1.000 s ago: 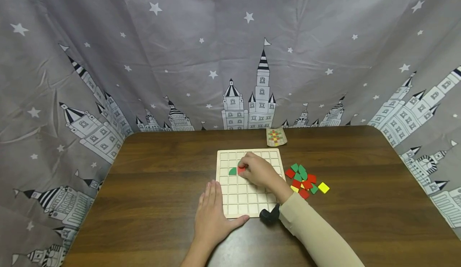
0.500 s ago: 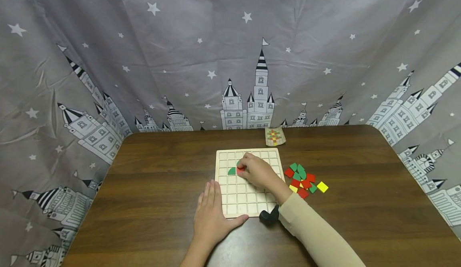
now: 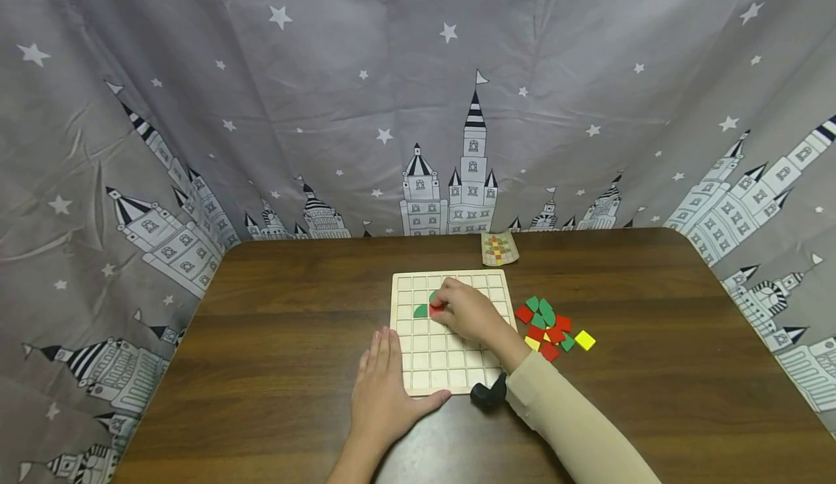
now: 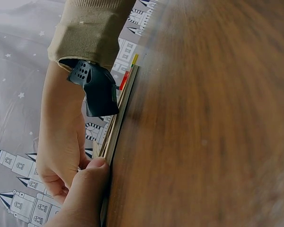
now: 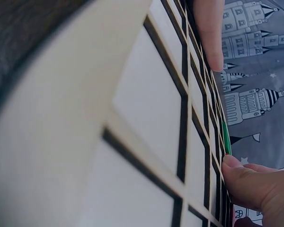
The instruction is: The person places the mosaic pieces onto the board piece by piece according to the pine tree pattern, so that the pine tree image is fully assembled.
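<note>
A pale wooden grid board [image 3: 421, 361] lies on the table. My right hand [image 3: 466, 311] reaches over it and pinches a red square tile [image 3: 435, 313] between thumb and fingers, partly hidden by them. Just left of that tile is a green rounded piece [image 3: 421, 312], and another green piece [image 3: 432, 297] peeks out behind the fingertips. My left hand [image 3: 384, 400] lies with straight fingers along the board's left edge, its thumb at the front edge. In the left wrist view, that thumb [image 4: 87, 189] touches the board's side. The right wrist view has the right thumb [image 5: 234, 168] low at the grid.
Right of the board is a loose pile of red tiles [image 3: 549, 352], green rounded pieces and yellow tiles. One yellow tile [image 3: 585, 340] lies apart at its right. A small pattern card [image 3: 500, 249] sits behind the board. A black wrist camera [image 3: 488, 394] hangs over the board's front right corner.
The right fingertips have shifted slightly on the red tile, and a green piece behind them now shows. The left hand keeps its place; the head view has moved a little.
</note>
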### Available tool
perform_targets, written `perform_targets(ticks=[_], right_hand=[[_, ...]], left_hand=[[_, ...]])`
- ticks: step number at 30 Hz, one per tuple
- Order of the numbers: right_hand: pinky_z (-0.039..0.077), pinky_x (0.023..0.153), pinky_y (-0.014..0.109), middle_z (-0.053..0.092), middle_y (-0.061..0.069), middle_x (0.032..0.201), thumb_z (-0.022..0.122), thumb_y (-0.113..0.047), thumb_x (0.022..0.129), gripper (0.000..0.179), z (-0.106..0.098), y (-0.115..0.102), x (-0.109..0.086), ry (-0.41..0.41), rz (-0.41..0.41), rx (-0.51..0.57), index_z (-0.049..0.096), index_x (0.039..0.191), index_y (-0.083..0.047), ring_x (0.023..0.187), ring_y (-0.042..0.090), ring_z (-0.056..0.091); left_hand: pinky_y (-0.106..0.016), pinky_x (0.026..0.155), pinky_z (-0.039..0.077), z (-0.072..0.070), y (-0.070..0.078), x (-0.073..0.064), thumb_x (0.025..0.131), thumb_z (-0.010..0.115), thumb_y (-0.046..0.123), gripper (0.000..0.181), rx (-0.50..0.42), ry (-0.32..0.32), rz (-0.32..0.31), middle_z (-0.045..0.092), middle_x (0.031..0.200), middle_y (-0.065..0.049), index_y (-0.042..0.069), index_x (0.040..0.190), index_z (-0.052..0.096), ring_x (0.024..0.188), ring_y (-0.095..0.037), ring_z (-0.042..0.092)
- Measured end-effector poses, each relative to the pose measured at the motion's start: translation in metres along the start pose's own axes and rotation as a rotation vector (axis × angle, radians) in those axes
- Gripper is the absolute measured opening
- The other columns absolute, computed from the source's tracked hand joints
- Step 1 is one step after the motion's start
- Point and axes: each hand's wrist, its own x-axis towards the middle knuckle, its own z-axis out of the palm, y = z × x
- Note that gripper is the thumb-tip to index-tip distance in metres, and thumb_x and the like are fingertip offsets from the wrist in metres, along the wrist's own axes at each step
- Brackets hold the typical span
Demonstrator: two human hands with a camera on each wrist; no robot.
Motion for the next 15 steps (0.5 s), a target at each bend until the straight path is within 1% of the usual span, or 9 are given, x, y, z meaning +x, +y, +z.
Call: perform_targets(ticks=[9, 15], right_hand=[[0.046, 0.067, 0.024, 0.056, -0.007, 0.088, 0.074, -0.024, 0.09, 0.007, 0.0009, 0.0016, 0.0007, 0.002, -0.009, -0.015, 0.075, 0.094, -0.018, 0.074, 0.008, 0.051], [0.045, 0.065, 0.023, 0.054, -0.009, 0.086, 0.073, -0.025, 0.091, 0.006, -0.0005, 0.0001, 0.0005, -0.01, -0.003, -0.031, 0.076, 0.092, -0.02, 0.072, 0.007, 0.05]], left_hand=[[-0.05, 0.122, 0.025, 0.0018, -0.0004, -0.0001, 0.063, 0.054, 0.094, 0.136, -0.01, 0.007, 0.002, 0.023, 0.163, -0.019, -0.003, 0.155, 0.025, 0.153, -0.032, 0.02], [-0.05, 0.123, 0.024, 0.0026, -0.0009, 0.0003, 0.062, 0.055, 0.094, 0.137, -0.014, 0.01, 0.001, 0.023, 0.163, -0.019, -0.002, 0.155, 0.025, 0.153, -0.032, 0.02]])
